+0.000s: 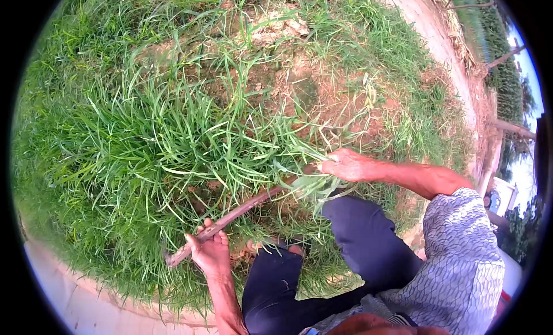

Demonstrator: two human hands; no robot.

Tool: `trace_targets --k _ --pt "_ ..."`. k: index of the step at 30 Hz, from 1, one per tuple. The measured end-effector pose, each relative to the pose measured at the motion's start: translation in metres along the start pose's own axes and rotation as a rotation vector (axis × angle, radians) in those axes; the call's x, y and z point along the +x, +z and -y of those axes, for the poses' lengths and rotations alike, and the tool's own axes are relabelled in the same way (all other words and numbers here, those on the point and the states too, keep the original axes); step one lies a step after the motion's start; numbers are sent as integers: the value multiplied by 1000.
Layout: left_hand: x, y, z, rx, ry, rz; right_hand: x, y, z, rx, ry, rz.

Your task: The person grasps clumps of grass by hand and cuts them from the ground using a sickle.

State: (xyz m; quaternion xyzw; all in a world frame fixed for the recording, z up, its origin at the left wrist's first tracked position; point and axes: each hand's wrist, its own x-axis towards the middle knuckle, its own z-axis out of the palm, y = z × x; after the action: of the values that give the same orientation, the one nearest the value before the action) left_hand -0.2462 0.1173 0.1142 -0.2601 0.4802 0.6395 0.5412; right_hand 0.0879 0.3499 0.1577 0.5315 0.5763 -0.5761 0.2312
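My left hand [212,253] is curled around the lower left end of a long wooden handle [247,206]. The handle slants up to the right over the grass, and a small dark hooked piece shows at its left end; any blade is hidden or too small to make out. My right hand [347,164] is closed on a bunch of long green grass blades [311,152], some of which hang below the fingers. The handle's far end comes close to the right hand; I cannot tell whether those fingers touch it. Dense tall grass [155,133] stands beside both hands.
My bent knees in dark trousers [368,231] are close below the handle. Bare soil with cut or dry stalks [345,105] lies beyond the right hand. A pale paved strip [80,303] runs at lower left, and a dirt path [443,47] at upper right.
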Motion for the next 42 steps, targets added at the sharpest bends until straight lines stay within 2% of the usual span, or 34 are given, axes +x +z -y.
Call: trace_targets --k 1,2,4,5,7,8,9,10,12,14,16,18,21,23,25,26,27,29,32,34,42 --pt "-8 -1 -1 -17 -8 -12 -18 -3 6 -1 44 59" --pt "-17 -2 -2 -32 -16 -21 -40 -7 13 -109 -6 49" --pt "-42 1 -6 -67 -27 -68 -72 -15 12 -338 -235 19" --pt "-53 1 -6 -102 -35 -59 -84 -19 15 -327 -232 18" --pt "-86 10 -9 -103 -38 -79 -115 -39 30 -551 -429 -116" --pt "-101 12 -13 -117 -30 -100 -129 -52 41 -532 -426 -119" --pt "-115 6 -19 -178 -62 -40 -141 -67 56 -604 -426 -188" --pt "-132 11 -23 -183 -49 -70 -152 -83 69 -676 -432 -254" --pt "-162 22 -32 -139 -34 -86 -166 -116 84 -564 -399 -411" --pt "-193 50 -41 -88 -1 -174 -178 -164 106 -600 -516 -636" --pt "-215 65 -48 -61 0 -102 -183 -220 121 -546 -425 -734" --pt "-236 83 -55 -49 25 -100 -179 -262 121 -597 -556 -1055" --pt "-263 124 -58 -40 58 -76 -203 -290 107 -667 -499 -1141" --pt "-278 150 -60 -37 60 -64 -219 -282 78 -616 -544 -989" --pt "-289 183 -59 2 101 -86 -246 -256 63 -402 -210 -596" --pt "-292 193 -57 46 122 -93 -250 -239 32 -451 -209 -486" --pt "-295 206 -57 35 125 -83 -256 -227 14 -487 -76 -356" --pt "-297 227 -60 14 146 -52 -280 -211 8 -479 18 -180" --pt "-300 255 -64 -10 161 -15 -303 -199 7 -431 11 -135" --pt "-299 261 -64 -127 131 22 -312 -200 15 -282 -3 -71" --pt "-251 280 -47 -328 59 -51 -292 -272 32 -412 -10 -91"
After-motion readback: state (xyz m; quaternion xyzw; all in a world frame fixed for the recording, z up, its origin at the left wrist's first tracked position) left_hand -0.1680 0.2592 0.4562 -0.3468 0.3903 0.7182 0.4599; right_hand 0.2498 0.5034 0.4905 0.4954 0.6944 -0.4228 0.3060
